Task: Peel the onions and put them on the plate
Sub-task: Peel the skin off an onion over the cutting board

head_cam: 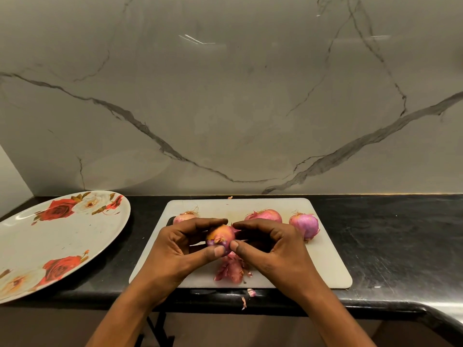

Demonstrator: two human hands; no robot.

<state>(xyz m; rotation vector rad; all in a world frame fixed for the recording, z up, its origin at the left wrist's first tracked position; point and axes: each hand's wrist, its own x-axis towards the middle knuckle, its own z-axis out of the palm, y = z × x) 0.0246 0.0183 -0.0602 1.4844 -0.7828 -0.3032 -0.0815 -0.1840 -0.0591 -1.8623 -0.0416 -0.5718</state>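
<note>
Above the white rectangular plastic cutting board (323, 259), both hands, left (180, 249) and right (273, 246), grip a half-peeled reddish-purple onion (220, 237), fingers curled round it.

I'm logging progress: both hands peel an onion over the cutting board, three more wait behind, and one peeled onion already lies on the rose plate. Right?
Not quite: the head view shows nothing lying on the rose plate. The rest stands: left hand and right hand hold the onion over the cutting board, three more onions behind.
</note>
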